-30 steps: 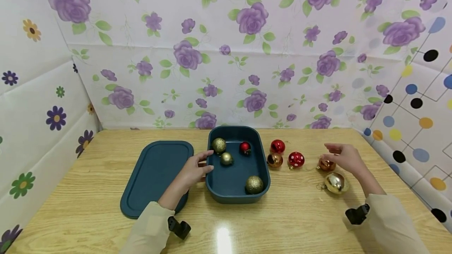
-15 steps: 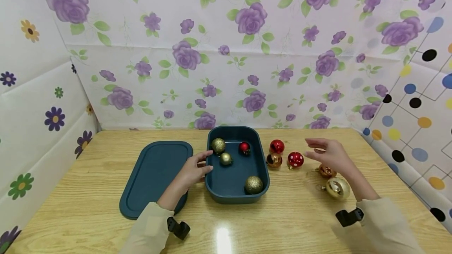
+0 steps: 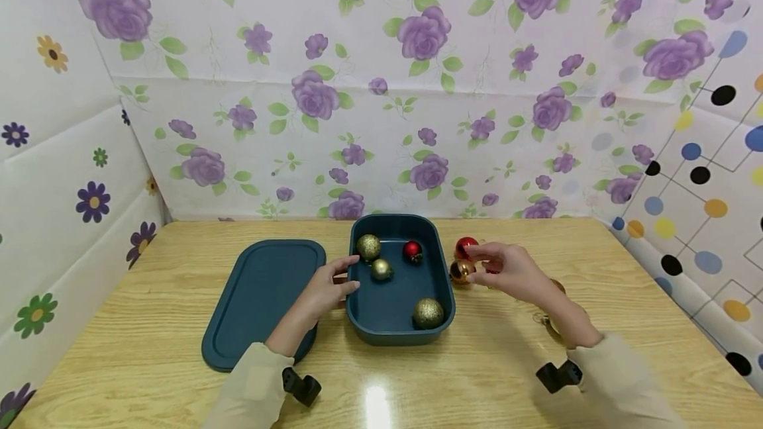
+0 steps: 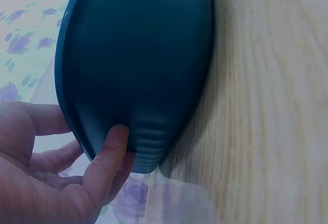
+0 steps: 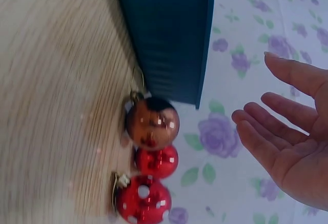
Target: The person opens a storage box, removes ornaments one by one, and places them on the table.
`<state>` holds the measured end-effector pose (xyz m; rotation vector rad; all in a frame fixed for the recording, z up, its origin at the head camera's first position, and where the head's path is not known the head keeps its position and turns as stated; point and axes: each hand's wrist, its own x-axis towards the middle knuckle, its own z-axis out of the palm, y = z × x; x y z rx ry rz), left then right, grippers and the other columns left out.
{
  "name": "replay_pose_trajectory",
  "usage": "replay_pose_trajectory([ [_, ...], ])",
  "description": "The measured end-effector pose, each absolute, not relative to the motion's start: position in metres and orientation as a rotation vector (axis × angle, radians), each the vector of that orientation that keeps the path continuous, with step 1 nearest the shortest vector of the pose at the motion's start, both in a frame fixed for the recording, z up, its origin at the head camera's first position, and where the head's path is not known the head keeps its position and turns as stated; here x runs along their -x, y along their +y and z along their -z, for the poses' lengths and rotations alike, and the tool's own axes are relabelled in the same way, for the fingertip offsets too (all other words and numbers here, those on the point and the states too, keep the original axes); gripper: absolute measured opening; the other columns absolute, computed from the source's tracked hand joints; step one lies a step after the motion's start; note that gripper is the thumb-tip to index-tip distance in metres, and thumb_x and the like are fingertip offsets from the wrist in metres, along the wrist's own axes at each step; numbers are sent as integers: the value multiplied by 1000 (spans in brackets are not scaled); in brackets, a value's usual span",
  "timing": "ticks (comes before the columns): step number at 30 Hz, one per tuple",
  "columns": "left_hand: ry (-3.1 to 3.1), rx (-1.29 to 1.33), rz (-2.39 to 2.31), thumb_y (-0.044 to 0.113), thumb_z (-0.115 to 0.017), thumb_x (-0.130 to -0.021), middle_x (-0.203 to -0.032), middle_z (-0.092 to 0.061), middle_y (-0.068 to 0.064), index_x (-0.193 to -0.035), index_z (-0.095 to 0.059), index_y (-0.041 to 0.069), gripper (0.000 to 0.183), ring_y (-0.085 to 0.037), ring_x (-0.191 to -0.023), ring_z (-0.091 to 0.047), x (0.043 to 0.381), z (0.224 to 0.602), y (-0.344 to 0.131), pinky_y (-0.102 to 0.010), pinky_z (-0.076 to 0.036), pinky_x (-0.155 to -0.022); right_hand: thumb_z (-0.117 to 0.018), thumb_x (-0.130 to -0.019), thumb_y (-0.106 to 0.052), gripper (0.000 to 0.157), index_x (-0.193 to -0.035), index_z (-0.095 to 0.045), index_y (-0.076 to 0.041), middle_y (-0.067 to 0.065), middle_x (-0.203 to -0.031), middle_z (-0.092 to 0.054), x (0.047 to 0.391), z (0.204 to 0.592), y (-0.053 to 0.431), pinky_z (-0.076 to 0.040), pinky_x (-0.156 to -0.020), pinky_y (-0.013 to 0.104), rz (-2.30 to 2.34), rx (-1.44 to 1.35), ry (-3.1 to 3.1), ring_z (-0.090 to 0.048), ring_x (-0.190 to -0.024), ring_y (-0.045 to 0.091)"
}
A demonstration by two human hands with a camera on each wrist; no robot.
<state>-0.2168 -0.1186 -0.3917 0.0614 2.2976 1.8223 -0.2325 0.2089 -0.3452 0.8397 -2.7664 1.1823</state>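
My left hand grips the left wall of a dark teal box. In the left wrist view, fingers lie against the outside of the box wall while others reach over its rim. Inside the box are two glittery gold baubles, a smaller plain gold one and a small red one. My right hand hovers with parted fingers over the baubles right of the box, holding nothing. Closest to it are a copper bauble, a shiny red bauble and a white-dotted red bauble.
A flat teal lid lies on the wooden table left of the box. A large gold bauble and another copper bauble are partly hidden by my right forearm. Flower-patterned cloth stands behind the table.
My right hand has moved left, from over the copper and gold baubles at the far right to the cluster beside the box. The left hand stays on the box wall.
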Motion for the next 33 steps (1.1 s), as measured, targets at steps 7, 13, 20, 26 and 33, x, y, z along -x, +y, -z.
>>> replay_pose_trajectory([
  [7, 2290, -55, -1833, 1, -53, -91, -137, -37, -21, -138, -41, 10, 49, -33, -114, -47, 217, 392, -118, -39, -51, -75, -71, -79, -15, 48, -121, -56, 4, 21, -117, -58, 229, 350, 185, -49, -81, 41, -1182, -1030, -2785, -57, -104, 33],
  [13, 2300, -71, -1829, 1, -53, -91, -138, -35, -22, -138, -41, 10, 49, -34, -116, -46, 216, 391, -118, -40, -50, -76, -72, -78, -17, 47, -119, -59, 2, 16, -106, -62, 227, 351, 166, -51, -76, 33, -1032, -1174, -2830, -60, -94, 30],
  [20, 2300, -73, -1827, 2, -53, -91, -139, -35, -22, -138, -41, 10, 49, -35, -117, -45, 216, 391, -119, -40, -50, -76, -73, -77, -16, 43, -116, -62, -1, 12, -114, -61, 228, 355, 148, -51, -76, 32, -791, -1288, -2895, -60, -96, 25],
  [26, 2301, -74, -1824, 2, -53, -91, -139, -35, -21, -138, -41, 10, 49, -34, -116, -46, 216, 391, -119, -39, -51, -75, -73, -76, -14, 41, -112, -64, 2, 12, -109, -63, 228, 354, 137, -49, -74, 27, -625, -1366, -2965, -60, -95, 23],
  [33, 2292, -65, -1830, 1, -53, -91, -136, -38, -22, -138, -40, 10, 50, -33, -113, -48, 216, 390, -118, -40, -51, -76, -73, -74, -6, 37, -109, -65, 4, 13, -104, -65, 228, 351, 129, -50, -69, 25, -526, -1440, -3006, -62, -89, 20],
])
